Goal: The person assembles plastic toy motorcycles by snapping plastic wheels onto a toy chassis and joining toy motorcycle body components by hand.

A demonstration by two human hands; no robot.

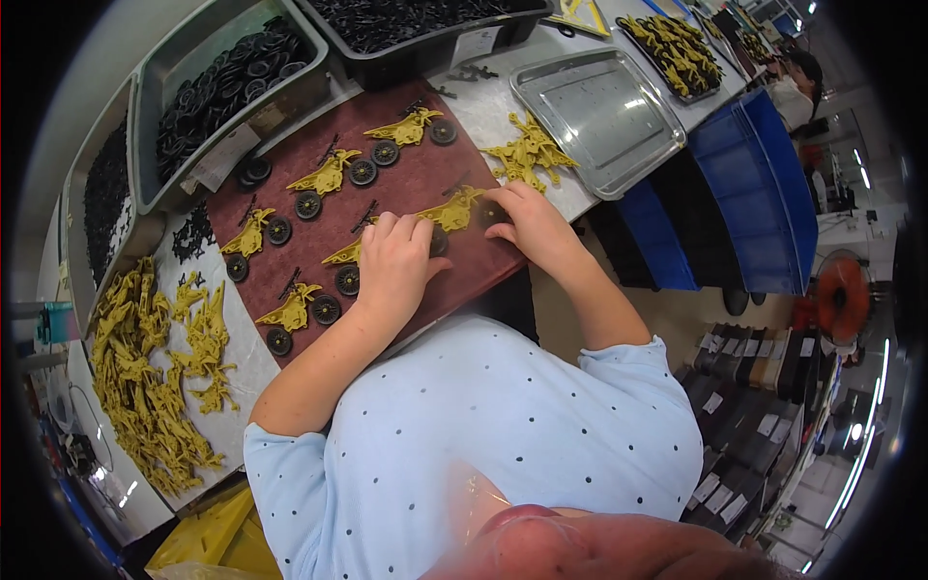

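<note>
Several yellow toy motorbike bodies (319, 172) lie in rows on a maroon cloth, each with black wheels (362, 172) and a small black fork-like part. My left hand (391, 266) is down at the middle of the cloth, its thumb and forefinger around a wheel (439, 242). It partly covers another yellow body (342, 254) and borders the wheel (348, 280) below that. To the right, my right hand (534, 230) has thumb and forefinger on either side of a blurred wheel (491, 215). Between both hands lies a yellow body (452, 211).
Bins of black wheels (232, 101) and small black parts (416, 12) stand along the back. Yellow bodies are heaped on the left (135, 377). Right of the cloth (464, 290) are more yellow bodies (530, 153), a clear tray (599, 121) and blue crates (749, 193). Another person (797, 92) is far right.
</note>
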